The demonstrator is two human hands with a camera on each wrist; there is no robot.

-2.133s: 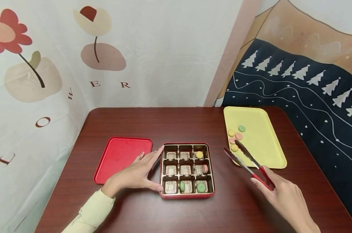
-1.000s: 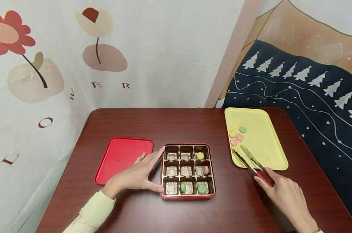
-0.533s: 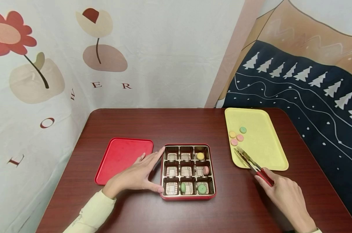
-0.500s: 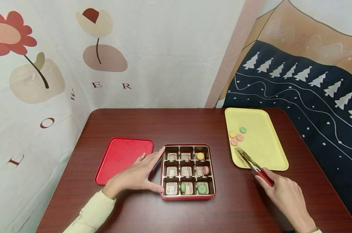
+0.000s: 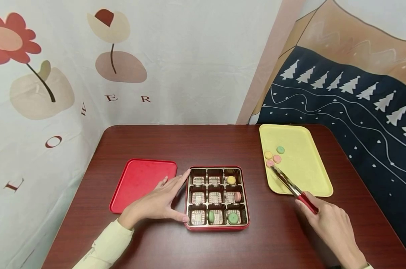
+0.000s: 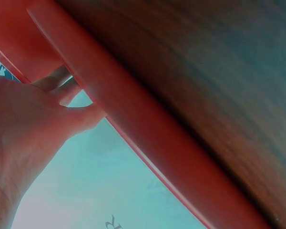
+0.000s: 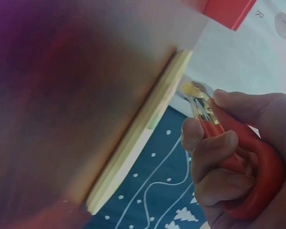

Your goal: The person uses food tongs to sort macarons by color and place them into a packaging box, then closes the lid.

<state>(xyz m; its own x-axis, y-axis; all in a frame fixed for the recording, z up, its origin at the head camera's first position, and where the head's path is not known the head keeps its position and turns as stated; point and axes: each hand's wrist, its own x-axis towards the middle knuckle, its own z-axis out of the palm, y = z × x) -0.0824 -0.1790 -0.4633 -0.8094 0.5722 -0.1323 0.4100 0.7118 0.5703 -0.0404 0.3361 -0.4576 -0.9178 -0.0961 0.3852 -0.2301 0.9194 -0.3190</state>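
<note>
My right hand grips red-handled metal tongs over the left side of the yellow tray. The tongs' arms are squeezed together, and a yellow macaron shows at their tips in the right wrist view; from the head view it is hidden. Just beyond the tips lie two pink macarons, a yellow macaron and a green macaron. My left hand spans the left side of a red box, thumb and fingers straight against its rim.
The box has a gold divided insert. Its right column holds yellow, pink and green macarons, one per compartment; another green macaron stands on edge in the front middle compartment. A red lid lies left of the box, partly behind my left hand.
The tongs came over the tray, spread around the nearest yellow macaron and closed. That macaron has left its spot, and the tips have since risen slightly. My left hand stayed put.
</note>
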